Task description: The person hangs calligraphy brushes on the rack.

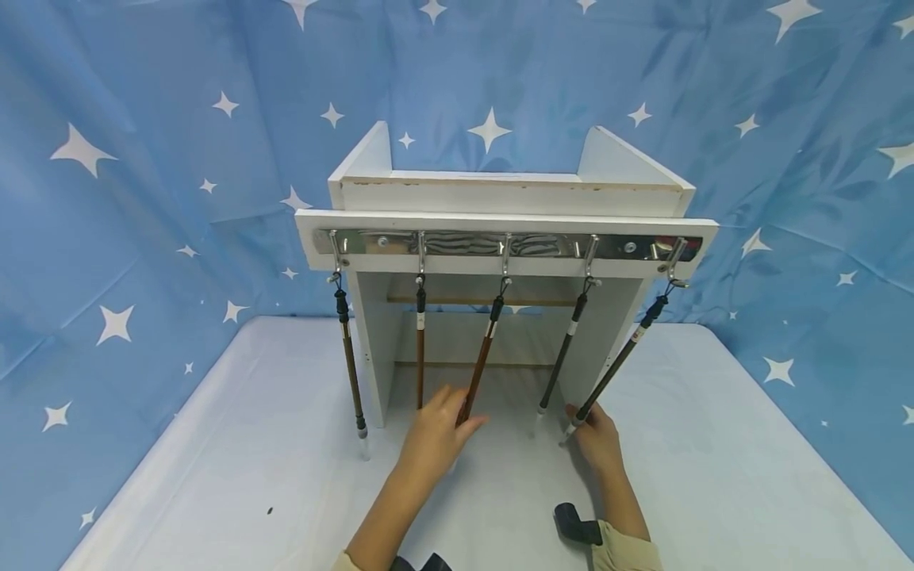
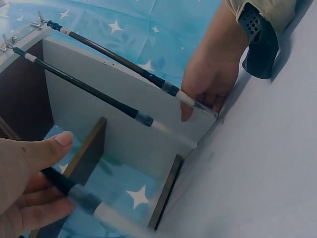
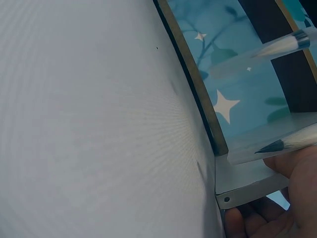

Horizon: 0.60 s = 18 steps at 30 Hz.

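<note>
Five long-handled brushes hang by loops from a shiny hook rail [image 1: 464, 244] on a white wooden stand [image 1: 500, 194]. My left hand [image 1: 435, 436] grips the lower end of the middle, red-brown brush [image 1: 481, 357]; in the left wrist view its thumb and fingers [image 2: 25, 183] close round the dark handle just above the grey ferrule [image 2: 81, 196]. My right hand [image 1: 596, 440] pinches the capped tip of the rightmost dark brush [image 1: 621, 357] beside the stand's right panel. That tip [image 3: 277, 145] shows inside a clear cap above my right fingers [image 3: 297, 198].
The fourth brush [image 1: 564, 353] hangs free between my two hands, and two more hang to the left. The stand sits on a white table [image 1: 250, 476] against a blue star-print backdrop [image 1: 143, 159]. A black wrist camera mount [image 1: 574, 523] sits on my right forearm.
</note>
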{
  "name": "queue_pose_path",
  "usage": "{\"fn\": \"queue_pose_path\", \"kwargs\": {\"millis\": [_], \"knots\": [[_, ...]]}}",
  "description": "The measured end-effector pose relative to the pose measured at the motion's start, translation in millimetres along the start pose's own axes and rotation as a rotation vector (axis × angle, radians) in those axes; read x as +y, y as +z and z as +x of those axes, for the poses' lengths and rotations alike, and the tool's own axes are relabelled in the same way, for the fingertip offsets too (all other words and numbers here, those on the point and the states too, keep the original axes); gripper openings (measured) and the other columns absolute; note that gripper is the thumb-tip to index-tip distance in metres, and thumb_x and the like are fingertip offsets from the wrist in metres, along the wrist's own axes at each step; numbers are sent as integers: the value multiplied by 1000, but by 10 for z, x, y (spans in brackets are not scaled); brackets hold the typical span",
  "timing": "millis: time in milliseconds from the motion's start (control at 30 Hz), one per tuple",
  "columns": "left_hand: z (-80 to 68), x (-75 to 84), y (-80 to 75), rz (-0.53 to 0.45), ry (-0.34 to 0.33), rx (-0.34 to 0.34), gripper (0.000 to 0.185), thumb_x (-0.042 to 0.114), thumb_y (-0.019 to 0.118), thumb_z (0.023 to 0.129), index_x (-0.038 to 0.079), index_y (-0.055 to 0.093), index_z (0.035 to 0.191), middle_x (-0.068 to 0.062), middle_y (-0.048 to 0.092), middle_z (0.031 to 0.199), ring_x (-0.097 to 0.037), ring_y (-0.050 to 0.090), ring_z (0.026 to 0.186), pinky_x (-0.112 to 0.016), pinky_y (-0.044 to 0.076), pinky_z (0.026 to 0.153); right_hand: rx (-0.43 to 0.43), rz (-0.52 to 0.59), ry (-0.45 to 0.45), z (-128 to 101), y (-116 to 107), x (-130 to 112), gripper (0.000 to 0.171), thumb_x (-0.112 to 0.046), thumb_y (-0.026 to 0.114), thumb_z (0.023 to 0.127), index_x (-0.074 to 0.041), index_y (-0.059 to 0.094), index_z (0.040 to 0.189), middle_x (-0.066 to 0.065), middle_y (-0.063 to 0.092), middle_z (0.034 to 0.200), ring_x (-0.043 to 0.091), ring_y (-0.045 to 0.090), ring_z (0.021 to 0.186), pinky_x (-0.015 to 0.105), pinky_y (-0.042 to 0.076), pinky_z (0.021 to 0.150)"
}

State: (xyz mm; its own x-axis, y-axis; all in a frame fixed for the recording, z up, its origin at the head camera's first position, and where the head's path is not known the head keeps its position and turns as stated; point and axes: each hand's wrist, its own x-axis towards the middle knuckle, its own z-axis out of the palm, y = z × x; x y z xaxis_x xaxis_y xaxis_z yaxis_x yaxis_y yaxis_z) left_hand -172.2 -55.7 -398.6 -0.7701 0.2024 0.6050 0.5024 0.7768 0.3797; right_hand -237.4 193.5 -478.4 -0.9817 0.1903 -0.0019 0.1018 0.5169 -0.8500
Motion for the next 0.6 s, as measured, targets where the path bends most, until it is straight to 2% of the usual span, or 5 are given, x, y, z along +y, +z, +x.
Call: {"fn": "queue_pose_path", "kwargs": {"millis": [100,233,433,600], "knots": [[-4,-2,19,0,-12,-21,41,27,71,76,0,61,106,-10,61,88,-17,65,73,-21,55,62,0,9,4,-2,2,3,48,-33,50,93,-6,44,132,24,45,133,43,38,126,57,30,104],[0,22,29,6,-9,-6,43,27,72,74,3,60,109,-4,58,79,-12,61,69,-17,51,56,6,19,6,-18,-28,10,48,-33,50,92,-6,44,132,24,45,133,43,37,127,56,30,104],[5,48,38,-7,18,21,41,27,72,75,4,61,108,-4,59,82,-14,63,71,-18,52,58,17,6,-10,-37,-66,24,46,-26,53,91,-5,45,131,26,45,132,44,38,126,57,30,103],[-7,54,3,-37,-32,-8,41,33,69,78,7,60,109,-4,60,87,-16,65,75,-21,53,61,-37,-5,-53,-12,-56,43,48,-17,55,89,-5,42,134,24,44,134,42,36,127,57,28,104]]}}
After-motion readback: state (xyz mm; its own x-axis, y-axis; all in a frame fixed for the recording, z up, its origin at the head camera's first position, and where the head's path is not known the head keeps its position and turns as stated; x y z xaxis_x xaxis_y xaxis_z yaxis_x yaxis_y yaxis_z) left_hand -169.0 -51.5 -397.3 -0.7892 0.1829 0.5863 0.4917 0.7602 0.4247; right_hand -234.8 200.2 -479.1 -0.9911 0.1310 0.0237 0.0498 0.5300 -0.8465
